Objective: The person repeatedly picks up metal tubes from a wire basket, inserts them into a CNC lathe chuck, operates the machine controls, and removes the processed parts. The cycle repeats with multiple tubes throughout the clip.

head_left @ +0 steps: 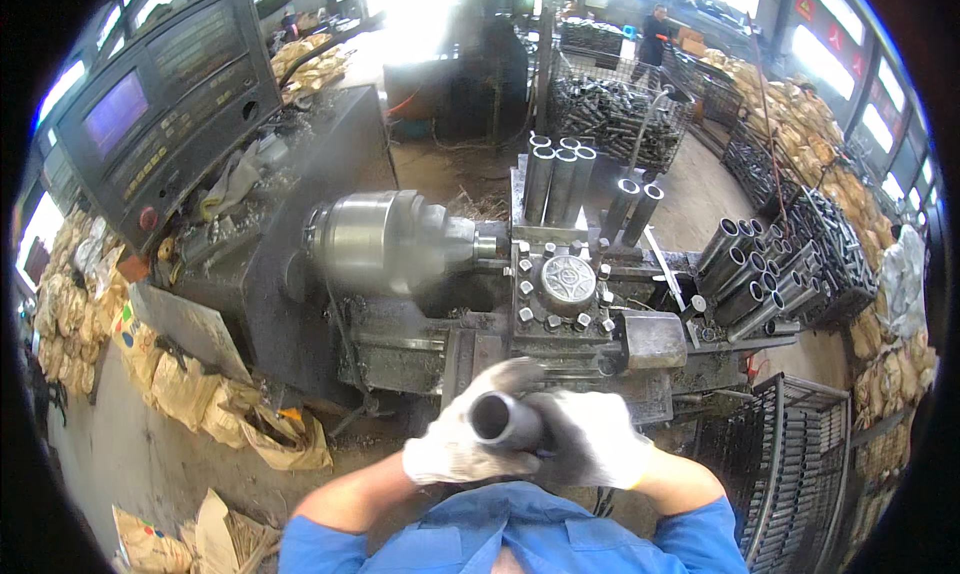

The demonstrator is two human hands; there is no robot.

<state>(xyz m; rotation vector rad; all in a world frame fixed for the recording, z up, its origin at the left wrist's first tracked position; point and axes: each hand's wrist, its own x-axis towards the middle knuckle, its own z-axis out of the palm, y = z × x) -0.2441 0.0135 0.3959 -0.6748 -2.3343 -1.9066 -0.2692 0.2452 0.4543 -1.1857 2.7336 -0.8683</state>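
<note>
In front of my chest I hold a short steel tube (517,426), its open mouth turned up and to the left. My left hand (450,444), in a white work glove, is closed round the tube near that mouth. My right hand (598,436), gloved as well and slightly blurred, closes on the tube's other end, where its fingers are partly hidden. Just beyond my hands is the lathe's square tool post (568,280), ringed with bolts. Left of it, the chuck (385,242) looks smeared, as if spinning, with a short bright workpiece (486,244) sticking out.
Upright tubes (563,184) stand behind the tool post, and many more (745,269) stack at the right beside a caliper (665,269). The control panel (165,104) rises at the left. A metal rack (800,464) stands at my right; a person (655,44) is far off.
</note>
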